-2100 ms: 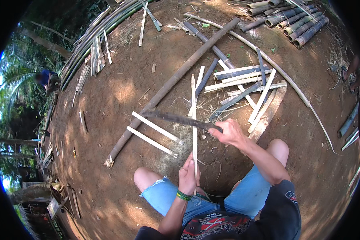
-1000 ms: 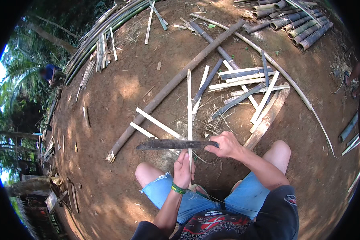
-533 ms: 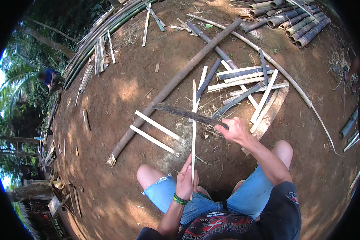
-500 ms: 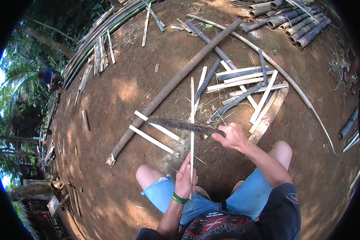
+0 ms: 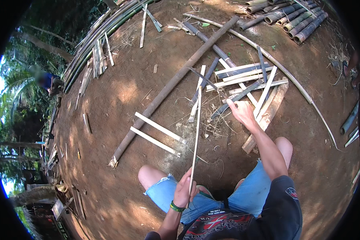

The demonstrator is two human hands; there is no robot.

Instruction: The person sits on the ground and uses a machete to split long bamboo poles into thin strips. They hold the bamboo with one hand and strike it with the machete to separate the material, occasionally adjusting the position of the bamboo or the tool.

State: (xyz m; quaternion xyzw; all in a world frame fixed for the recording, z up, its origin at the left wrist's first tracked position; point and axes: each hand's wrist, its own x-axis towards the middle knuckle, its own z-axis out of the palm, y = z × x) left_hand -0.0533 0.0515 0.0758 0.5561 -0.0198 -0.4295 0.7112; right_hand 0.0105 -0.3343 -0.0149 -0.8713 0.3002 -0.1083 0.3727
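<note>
My left hand (image 5: 184,189), with a green band at its wrist, is closed around the lower end of a long, thin bamboo strip (image 5: 196,136). The strip stands up and away from me, between my knees. My right hand (image 5: 242,113) grips a machete (image 5: 211,84) by its handle, out past the strip's right side. Its dark blade points to the far left, near the strip's upper end. Two pale split strips (image 5: 160,128) lie side by side with their far ends over a brown bamboo pole (image 5: 164,95).
Beyond my right hand lies a loose pile of split bamboo pieces (image 5: 244,74) beside a flat wooden slab (image 5: 266,116). Cut bamboo tubes (image 5: 302,26) are stacked at the far right. Long green poles (image 5: 104,30) line the far left, where another person (image 5: 50,82) crouches.
My right hand has swung the machete away and to the right; its blade no longer crosses the strip's middle. The strip's top has tilted slightly right and lower. My left hand keeps its hold.
</note>
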